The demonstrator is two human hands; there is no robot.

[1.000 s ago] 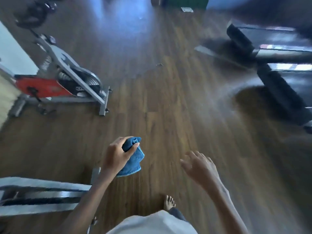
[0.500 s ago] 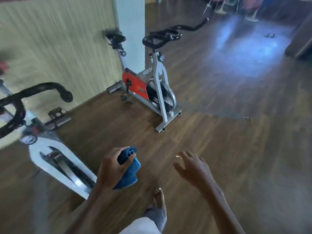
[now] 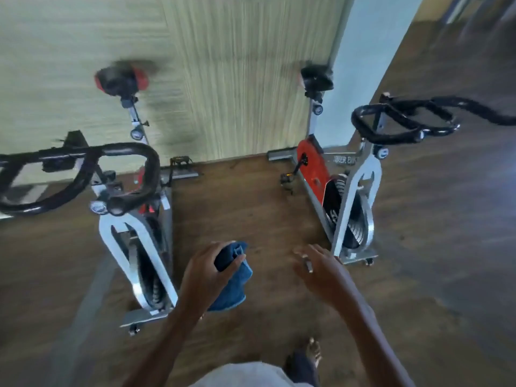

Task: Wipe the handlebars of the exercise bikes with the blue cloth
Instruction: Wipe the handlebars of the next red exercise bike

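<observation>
Two exercise bikes stand against a pale wood-grain wall. The left bike (image 3: pixel 139 247) has black handlebars (image 3: pixel 83 174) reaching toward the left edge. The right bike (image 3: pixel 354 196) carries black handlebars (image 3: pixel 402 121) at the upper right. My left hand (image 3: pixel 208 275) is low in the middle, between the bikes, shut on a bunched blue cloth (image 3: pixel 234 280). My right hand (image 3: pixel 321 266) hovers beside it with fingers spread, holding nothing. Both hands are well below and apart from either handlebar.
Dark wooden floor (image 3: pixel 237 208) runs between the bikes and off to the right. A white pillar (image 3: pixel 371 46) stands behind the right bike. Each bike's base foot (image 3: pixel 145 317) juts toward me. My bare foot (image 3: pixel 312 350) shows at the bottom.
The view has swung left, so both bikes now face me with the wall behind. My hands kept their pose, the left still gripping the cloth.
</observation>
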